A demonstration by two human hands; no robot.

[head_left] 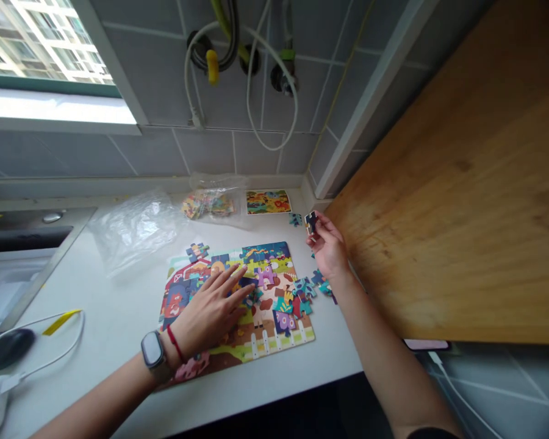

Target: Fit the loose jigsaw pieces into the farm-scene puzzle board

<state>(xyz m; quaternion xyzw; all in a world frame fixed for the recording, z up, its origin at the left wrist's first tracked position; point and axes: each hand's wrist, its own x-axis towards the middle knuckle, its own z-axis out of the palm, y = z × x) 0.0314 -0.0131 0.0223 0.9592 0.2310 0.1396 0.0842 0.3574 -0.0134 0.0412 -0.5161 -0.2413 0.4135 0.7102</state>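
Observation:
A colourful jigsaw puzzle (279, 353) lies on the white counter, its farm picture partly put together. My left hand (215, 308) rests flat over its middle with the fingers spread, hiding part of the picture. Raised beyond the board's far right corner, my right hand (328, 241) pinches a dark puzzle piece (310, 224) between thumb and fingers. Loose puzzle pieces (304, 289) are heaped on the board's right side, and several more lie beside it, partly behind my right wrist. One loose piece (197, 251) overlaps the board's top left edge.
A picture card (269, 202) lies at the back, with a single blue piece (295, 219) near it. Left of the card are a clear bag of pieces (210, 204) and a crumpled plastic bag (139, 228). A sink (41, 262) borders the left; a wooden panel (462, 183) rises at right.

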